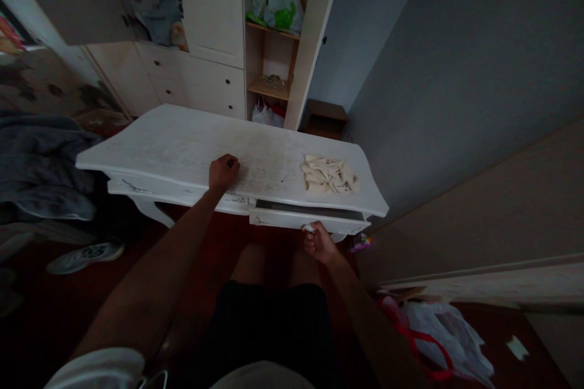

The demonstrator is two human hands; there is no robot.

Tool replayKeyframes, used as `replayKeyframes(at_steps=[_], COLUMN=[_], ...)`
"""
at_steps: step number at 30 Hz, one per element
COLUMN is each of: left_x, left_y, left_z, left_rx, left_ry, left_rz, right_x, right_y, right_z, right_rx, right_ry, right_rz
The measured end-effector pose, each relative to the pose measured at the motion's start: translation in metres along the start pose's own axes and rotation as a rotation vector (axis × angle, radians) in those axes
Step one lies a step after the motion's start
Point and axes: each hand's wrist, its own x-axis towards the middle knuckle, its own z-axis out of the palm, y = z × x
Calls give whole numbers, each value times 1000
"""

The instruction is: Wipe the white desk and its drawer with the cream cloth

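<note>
Gripping the knob (309,228) of the drawer (292,219), whose length runs across mid-frame, the right hand (320,245) is nearer; the left hand (223,171) rests fisted on the desk (173,146) above.

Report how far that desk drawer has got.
Done: the drawer stands a crack open under the desk top. In hand: the right hand grips its knob, the left hand rests fisted on the top. Left: most of the drawer sits inside.
</note>
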Motion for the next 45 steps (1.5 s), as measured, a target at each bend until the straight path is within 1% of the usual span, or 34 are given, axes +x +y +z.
replayKeyframes(at_steps=[2, 6, 8, 12, 15, 19, 23, 25, 28, 34, 37, 40, 45], left_x=[0, -1, -1, -2, -3, -2, -2, -2, -3, -4, -4, -4, -4], left_y=[1, 3, 5, 8, 9, 11, 12, 13, 13, 14, 15, 14, 15], left_z=[-1, -3, -4, -5, -6, -6, -7, -7, -7, -7, -6, -6, -7], left_rx=[20, 23, 27, 35, 43, 53, 57, 57, 60, 75, 76, 81, 92], left_ry=[-8, -19, -16, -1, 6, 2, 6, 5, 0, 9, 14, 14, 9], left_rz=[-7, 5, 3, -5, -4, 1, -8, -14, -8, -20, -15, -18, -16], right_x=[-12, -36, -48, -71, -83, -94, -96, -95, -93, -83, -79, -82, -86], right_y=[14, 41, 55, 90, 117, 148, 171, 178, 182, 183, 186, 190, 198], right_z=[0, 0, -1, -6, -11, -18, -28, -32, -35, -38, -42, -46, -50], right_rx=[6, -20, -13, 59, 23, -59, -113, -146, -203, -295, -322, -326, -376], right_ry=[29, 196, 235, 240, 251, 258, 250, 244, 242, 314, 327, 315, 313], right_rz=[-27, -29, -26, -75, -96, -169, -255, -262, -268, -227, -227, -256, -204])
